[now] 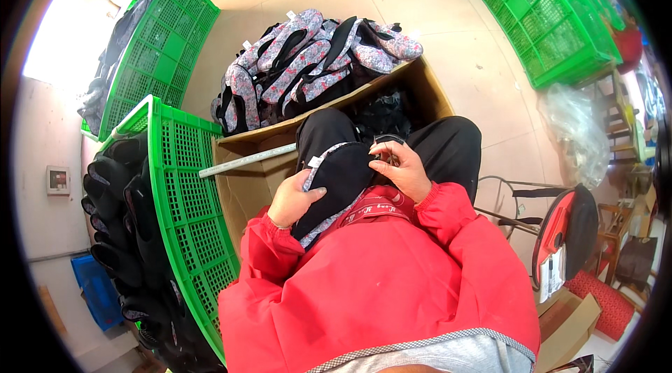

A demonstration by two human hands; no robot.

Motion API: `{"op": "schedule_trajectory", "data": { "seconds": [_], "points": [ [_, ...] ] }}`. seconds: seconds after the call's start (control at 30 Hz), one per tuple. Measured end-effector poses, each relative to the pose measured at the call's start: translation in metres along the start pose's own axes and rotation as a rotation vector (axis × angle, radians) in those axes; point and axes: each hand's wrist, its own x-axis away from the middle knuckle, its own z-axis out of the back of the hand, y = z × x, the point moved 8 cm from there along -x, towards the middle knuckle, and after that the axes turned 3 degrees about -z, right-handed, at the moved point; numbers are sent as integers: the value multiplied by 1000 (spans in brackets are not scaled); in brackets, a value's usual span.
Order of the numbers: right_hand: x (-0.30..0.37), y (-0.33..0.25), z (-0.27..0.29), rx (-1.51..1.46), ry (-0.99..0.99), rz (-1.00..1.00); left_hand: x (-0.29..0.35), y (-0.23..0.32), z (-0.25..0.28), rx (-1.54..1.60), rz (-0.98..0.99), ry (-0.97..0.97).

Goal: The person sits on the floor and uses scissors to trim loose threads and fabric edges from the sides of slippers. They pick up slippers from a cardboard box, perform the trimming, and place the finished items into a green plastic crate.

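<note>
A black slipper with a floral-patterned edge and a small white tag lies over my lap. My left hand grips its left side, thumb on the black face and the other fingers out of sight beneath. At its right edge is my right hand, its thumb and fingers bent together. A small dark thing with a metallic glint shows among those fingers, but its kind cannot be made out. Beyond my knees, many floral slippers with black openings are heaped at the far side of a cardboard box.
A green crate of black slippers stands close on my left, with another green crate beyond it. A white stick crosses the box's left part. Green crates, a clear plastic bag and a red-and-black round seat are on the right.
</note>
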Motion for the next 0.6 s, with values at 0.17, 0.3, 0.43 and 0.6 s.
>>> {"op": "schedule_trajectory", "data": {
  "seconds": [0.17,0.3,0.43,0.6],
  "points": [
    [-11,14,0,-4,100,47,12,38,-1,-408,-73,38],
    [-3,35,12,-273,201,-295,29,72,2,-662,-157,130],
    [0,26,7,-383,52,-443,49,119,10,-859,-395,373],
    [3,2,-18,-582,-194,-481,61,161,-14,-1176,-806,491]
  ]
}}
